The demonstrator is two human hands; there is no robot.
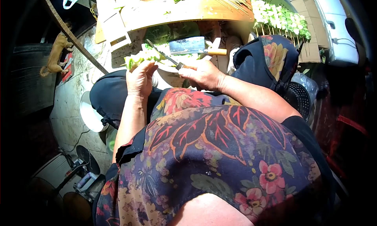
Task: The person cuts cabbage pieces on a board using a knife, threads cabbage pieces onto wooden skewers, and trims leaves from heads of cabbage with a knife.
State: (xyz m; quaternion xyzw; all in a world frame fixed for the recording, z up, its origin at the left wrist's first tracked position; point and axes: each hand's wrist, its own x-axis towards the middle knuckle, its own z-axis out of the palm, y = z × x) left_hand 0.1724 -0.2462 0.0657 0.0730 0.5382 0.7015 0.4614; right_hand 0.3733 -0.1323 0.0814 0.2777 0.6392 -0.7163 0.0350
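Observation:
My left hand (140, 80) is closed around pale green leafy vegetable pieces (137, 58), with a thin tip poking out at their left end. In my right hand (203, 75) is a small knife (164, 54), gripped by its dark handle. Its narrow blade slants up and left, close beside the greens; whether it touches them I cannot tell. Just beyond my right hand lies a cleaver (187, 45) with a wooden handle, over a container holding green scraps. My fingertips on the left are partly hidden by the greens.
An orange board (180, 8) ahead carries loose leaves and a bundle of thin wooden sticks (229, 1). Many skewered greens (280, 20) are piled at the right. A white bucket (87, 112) stands by my left leg. A brown dog (58, 55) lies at the far left.

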